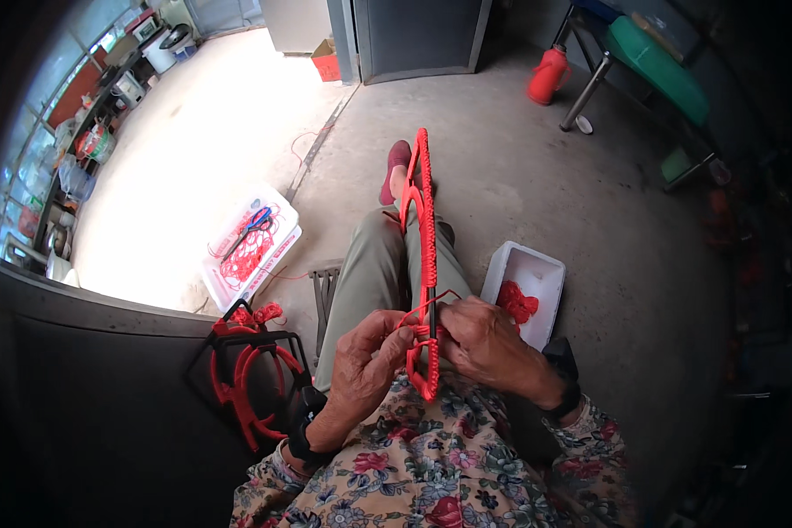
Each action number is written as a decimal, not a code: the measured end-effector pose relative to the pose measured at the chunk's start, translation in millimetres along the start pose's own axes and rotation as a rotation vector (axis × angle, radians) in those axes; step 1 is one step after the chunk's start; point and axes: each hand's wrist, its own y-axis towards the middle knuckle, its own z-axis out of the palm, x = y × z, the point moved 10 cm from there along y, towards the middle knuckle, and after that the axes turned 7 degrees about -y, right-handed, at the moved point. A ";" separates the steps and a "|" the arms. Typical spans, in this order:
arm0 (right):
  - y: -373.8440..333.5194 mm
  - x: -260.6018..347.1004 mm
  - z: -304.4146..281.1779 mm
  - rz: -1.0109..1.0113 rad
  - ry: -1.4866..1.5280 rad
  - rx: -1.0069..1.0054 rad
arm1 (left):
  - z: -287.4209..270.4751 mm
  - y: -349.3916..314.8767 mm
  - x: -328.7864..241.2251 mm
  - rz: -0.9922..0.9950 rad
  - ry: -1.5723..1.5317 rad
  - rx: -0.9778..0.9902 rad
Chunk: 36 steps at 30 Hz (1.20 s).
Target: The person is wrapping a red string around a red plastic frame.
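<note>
Over my lap stands a long, narrow-looking frame (428,238), seen nearly edge-on and mostly wrapped in red cord. A short black stretch (432,314) of it is bare between my hands. My left hand (369,355) is closed at the frame's left side, thumb and forefinger pinching red cord (405,322). From there a loose strand loops up and over towards my right hand (487,345). That hand is closed against the frame's right side, its fingertips partly hidden by the frame. Below both hands the frame's near end is wrapped red.
A white box (296,239) at left holds red cord and blue-handled scissors (253,231). Another white box (555,290) at right holds red cord. More black-and-red frames (238,387) lie at lower left. A red flask (550,76) stands near a green-topped table (656,66).
</note>
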 end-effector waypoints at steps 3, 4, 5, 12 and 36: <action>2.2 -4.3 5.4 0.076 0.019 -0.001 | -4.7 0.5 6.4 -0.055 0.132 0.093; 2.2 -7.1 6.3 0.126 0.051 0.013 | -4.5 0.1 5.6 -0.054 0.135 0.091; 2.5 -5.4 4.6 0.125 0.052 0.012 | -7.0 -0.3 5.3 -0.064 0.040 0.050; 14.4 19.0 -56.5 -0.005 0.119 -0.286 | -8.8 -1.8 -35.6 0.188 0.067 -0.066; -122.4 -29.7 -126.2 0.652 0.705 -0.094 | 59.7 -10.7 31.6 -0.475 -0.723 0.248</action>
